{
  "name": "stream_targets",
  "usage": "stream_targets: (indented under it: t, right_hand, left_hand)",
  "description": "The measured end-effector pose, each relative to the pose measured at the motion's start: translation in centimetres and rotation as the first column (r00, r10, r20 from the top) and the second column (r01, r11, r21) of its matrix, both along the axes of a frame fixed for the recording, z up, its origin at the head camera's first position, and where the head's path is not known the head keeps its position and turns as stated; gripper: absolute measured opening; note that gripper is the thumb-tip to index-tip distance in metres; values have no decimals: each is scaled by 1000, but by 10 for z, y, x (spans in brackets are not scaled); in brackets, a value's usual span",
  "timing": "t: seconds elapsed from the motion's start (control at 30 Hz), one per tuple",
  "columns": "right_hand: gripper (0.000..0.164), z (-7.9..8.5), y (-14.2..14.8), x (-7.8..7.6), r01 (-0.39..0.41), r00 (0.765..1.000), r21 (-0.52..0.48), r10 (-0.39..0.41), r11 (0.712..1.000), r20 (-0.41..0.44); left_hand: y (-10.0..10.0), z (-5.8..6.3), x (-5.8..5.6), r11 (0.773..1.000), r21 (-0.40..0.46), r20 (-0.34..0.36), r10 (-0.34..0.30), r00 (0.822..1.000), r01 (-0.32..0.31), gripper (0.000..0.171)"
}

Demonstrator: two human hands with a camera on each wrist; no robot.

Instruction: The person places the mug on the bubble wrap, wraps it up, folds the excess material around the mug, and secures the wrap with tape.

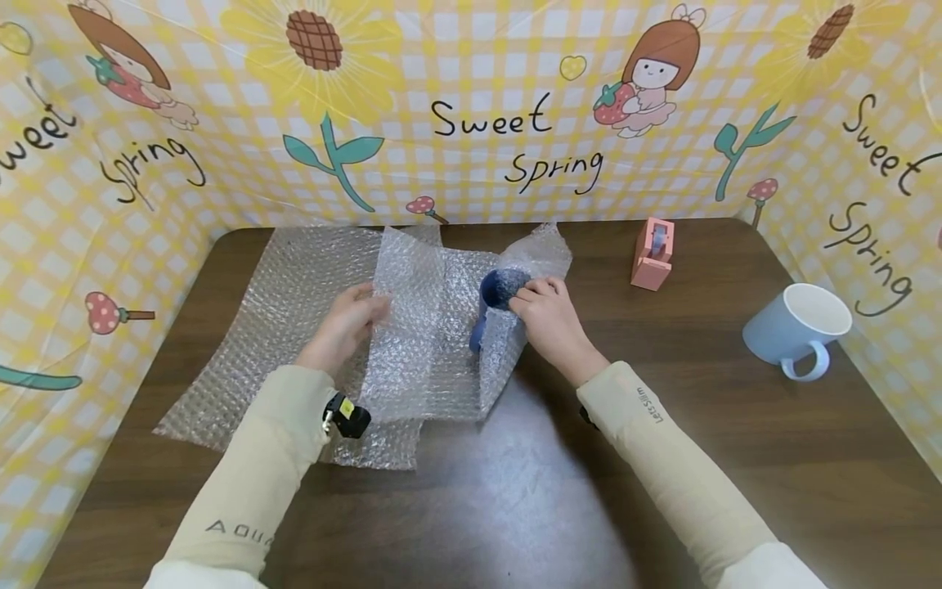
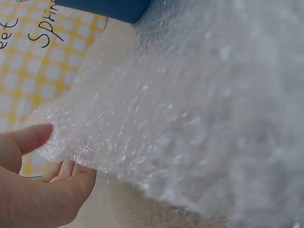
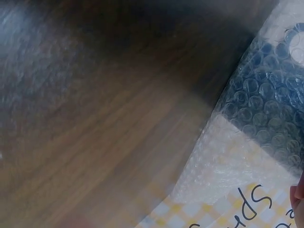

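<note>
A dark blue mug (image 1: pixel 491 293) stands at the middle of the table, partly covered by a sheet of bubble wrap (image 1: pixel 408 352). My right hand (image 1: pixel 553 323) grips the wrap at the mug's rim, where a flap folds over its right side. Left of the mug, my left hand (image 1: pixel 344 325) pinches the raised left edge of the same sheet. The left wrist view shows the thumb (image 2: pixel 38 137) in front of the plastic and the other fingers behind it. In the right wrist view, only a sliver of the hand shows beside the blue surface under the bubbles.
Another bubble wrap sheet (image 1: pixel 294 303) lies flat on the table at left, partly under the raised one. A pink tape dispenser (image 1: pixel 652 255) stands at the back right. A light blue mug (image 1: pixel 769 334) is near the right edge. Patterned cloth (image 1: pixel 486 74) hangs behind.
</note>
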State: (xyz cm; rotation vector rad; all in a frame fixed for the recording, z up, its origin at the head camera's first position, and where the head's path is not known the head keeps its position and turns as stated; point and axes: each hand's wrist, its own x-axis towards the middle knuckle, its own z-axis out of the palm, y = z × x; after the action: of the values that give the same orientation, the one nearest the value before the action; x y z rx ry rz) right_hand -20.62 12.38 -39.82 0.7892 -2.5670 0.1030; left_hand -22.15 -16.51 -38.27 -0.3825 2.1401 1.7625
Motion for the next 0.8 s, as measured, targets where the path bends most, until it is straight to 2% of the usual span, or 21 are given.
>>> stream_targets:
  t: [0.07, 0.17, 0.27, 0.37, 0.57, 0.7, 0.8]
  right_hand:
    - [31, -1, -1, 0, 3, 1000, -8, -3, 1000, 2]
    - [30, -1, -1, 1, 5, 1000, -10, -5, 1000, -9]
    - [29, -1, -1, 1, 5, 1000, -13, -5, 1000, -19]
    - [29, -1, -1, 1, 3, 1000, -14, -4, 1000, -21]
    - [29, -1, -1, 1, 6, 1000, -20, -6, 1000, -8]
    - [29, -2, -1, 1, 8, 1000, -27, -9, 1000, -10]
    - [29, -3, -1, 1, 6, 1000, -36, -6, 999, -10]
  left_hand:
    - [1, 3, 0, 999, -43, -35, -16, 999, 15, 61]
    - [7, 6, -2, 989, -143, -127, -42, 991, 23, 51]
    - [15, 10, -4, 968, -252, -250, -77, 965, 12, 41]
    - [22, 16, -6, 951, -310, -324, -115, 939, 10, 37]
    - [36, 29, -6, 940, -337, -365, -181, 913, 51, 35]
    - [50, 37, -3, 934, -340, -394, -245, 886, 108, 28]
    - [61, 44, 2, 917, -366, -389, -307, 869, 160, 23]
